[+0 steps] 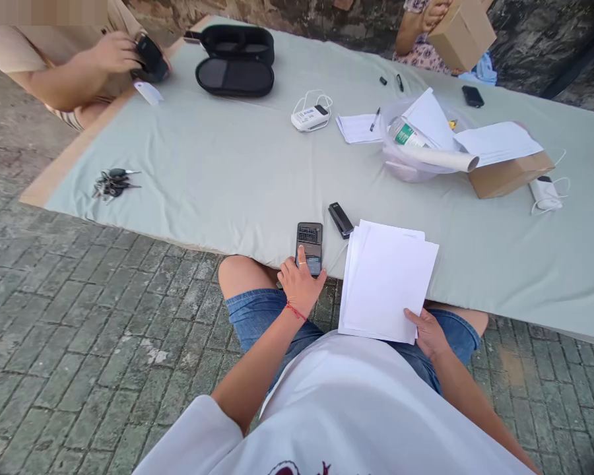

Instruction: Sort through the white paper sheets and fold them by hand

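Observation:
My left hand (301,284), with a red string at the wrist and a ring, reaches to a smartphone (309,241) lying at the table's near edge. One finger is stretched onto its lit screen; the others are spread and hold nothing. My right hand (428,335) pinches the lower right corner of a stack of white paper sheets (391,277), thumb on top. The stack overhangs the table edge above my lap. Between phone and paper, just beyond them, lies a small black stapler (341,220).
The cloth-covered table (218,158) bears keys (113,183), an open black case (235,72), a white corded device (311,117), a plastic basin (408,170) with papers and a cardboard box (509,175). One person (79,72) handles a black object; another holds a carton (462,33).

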`<state>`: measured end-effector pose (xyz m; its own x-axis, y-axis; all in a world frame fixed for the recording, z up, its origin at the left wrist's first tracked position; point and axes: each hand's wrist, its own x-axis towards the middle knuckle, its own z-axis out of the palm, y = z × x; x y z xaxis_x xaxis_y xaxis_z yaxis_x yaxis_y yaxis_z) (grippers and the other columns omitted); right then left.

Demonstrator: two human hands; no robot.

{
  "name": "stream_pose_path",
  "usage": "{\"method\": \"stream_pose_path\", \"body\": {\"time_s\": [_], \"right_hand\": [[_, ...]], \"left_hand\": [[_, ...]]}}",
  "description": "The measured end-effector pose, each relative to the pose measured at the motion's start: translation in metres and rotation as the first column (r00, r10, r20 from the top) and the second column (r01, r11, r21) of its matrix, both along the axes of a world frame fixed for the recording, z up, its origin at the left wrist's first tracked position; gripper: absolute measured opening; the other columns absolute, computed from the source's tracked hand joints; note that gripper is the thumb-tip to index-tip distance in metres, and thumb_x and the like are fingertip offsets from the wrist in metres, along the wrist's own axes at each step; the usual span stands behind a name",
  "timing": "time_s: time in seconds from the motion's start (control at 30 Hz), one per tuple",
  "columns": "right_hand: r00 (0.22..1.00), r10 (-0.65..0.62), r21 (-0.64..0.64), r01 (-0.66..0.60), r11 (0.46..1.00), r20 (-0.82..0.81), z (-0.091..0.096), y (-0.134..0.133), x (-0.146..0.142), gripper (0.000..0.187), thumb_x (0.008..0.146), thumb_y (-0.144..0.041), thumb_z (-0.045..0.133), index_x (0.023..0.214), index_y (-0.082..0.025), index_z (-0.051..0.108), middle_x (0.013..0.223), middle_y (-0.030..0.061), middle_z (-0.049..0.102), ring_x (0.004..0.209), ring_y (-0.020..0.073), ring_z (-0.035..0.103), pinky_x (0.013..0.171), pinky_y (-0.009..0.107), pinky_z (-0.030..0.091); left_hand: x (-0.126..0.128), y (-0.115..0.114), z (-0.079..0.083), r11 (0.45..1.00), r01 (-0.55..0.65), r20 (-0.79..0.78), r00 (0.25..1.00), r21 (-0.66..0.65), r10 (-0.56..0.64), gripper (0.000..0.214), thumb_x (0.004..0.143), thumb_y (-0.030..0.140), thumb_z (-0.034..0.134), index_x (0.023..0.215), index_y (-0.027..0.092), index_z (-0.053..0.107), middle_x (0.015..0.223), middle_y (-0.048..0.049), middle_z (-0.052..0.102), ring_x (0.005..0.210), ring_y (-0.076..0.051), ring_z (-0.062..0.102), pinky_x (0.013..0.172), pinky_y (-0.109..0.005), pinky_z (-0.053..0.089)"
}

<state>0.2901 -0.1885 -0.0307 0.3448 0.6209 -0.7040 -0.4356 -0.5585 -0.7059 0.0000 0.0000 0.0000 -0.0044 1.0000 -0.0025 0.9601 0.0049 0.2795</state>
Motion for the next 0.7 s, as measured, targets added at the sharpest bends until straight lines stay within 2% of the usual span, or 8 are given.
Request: {"method": "stream_pose_path", "body": {"time_s": [0.13, 0.5, 0.7], "right_hand": [[1.0, -0.008, 0.0, 0.008, 1.0, 0.004, 0.002, 0.002, 0.001, 0.046, 0.069, -0.037, 0.083, 0.111, -0.024, 0.07, 0.113, 0.0041, 0.073, 0.1, 0.0257, 0.071, 0.09, 0.038, 0.059], [1.0, -0.003, 0.004, 0.003, 1.0, 0.018, 0.002, 0.003, 0.002, 0.044, 0.071, -0.037, 0.082, 0.111, -0.024, 0.069, 0.113, 0.0037, 0.073, 0.1, 0.0251, 0.071, 0.09, 0.036, 0.059], [0.993, -0.023, 0.002, 0.022, 1.0, 0.117, 0.01, 0.012, 0.017, 0.044, 0.071, -0.038, 0.081, 0.112, -0.024, 0.069, 0.112, 0.0032, 0.073, 0.101, 0.0258, 0.071, 0.089, 0.036, 0.06]], "left_hand": [[0.007, -0.015, 0.001, 1.0, -0.003, 0.029, 1.0, -0.018, 0.003, 0.089, 0.078, 0.051, 0.063, 0.152, 0.015, 0.029, 0.113, -0.0177, 0.048, 0.104, -0.036, 0.045, 0.088, -0.047, 0.036], [0.005, -0.01, -0.004, 1.0, 0.024, 0.002, 1.0, -0.007, -0.024, 0.093, 0.078, 0.054, 0.064, 0.153, 0.015, 0.027, 0.113, -0.0174, 0.049, 0.104, -0.035, 0.046, 0.088, -0.047, 0.037], [0.004, -0.007, -0.005, 0.998, 0.059, 0.015, 0.998, -0.021, -0.058, 0.097, 0.078, 0.062, 0.062, 0.154, 0.015, 0.023, 0.117, -0.0185, 0.05, 0.106, -0.036, 0.048, 0.087, -0.046, 0.038]]}}
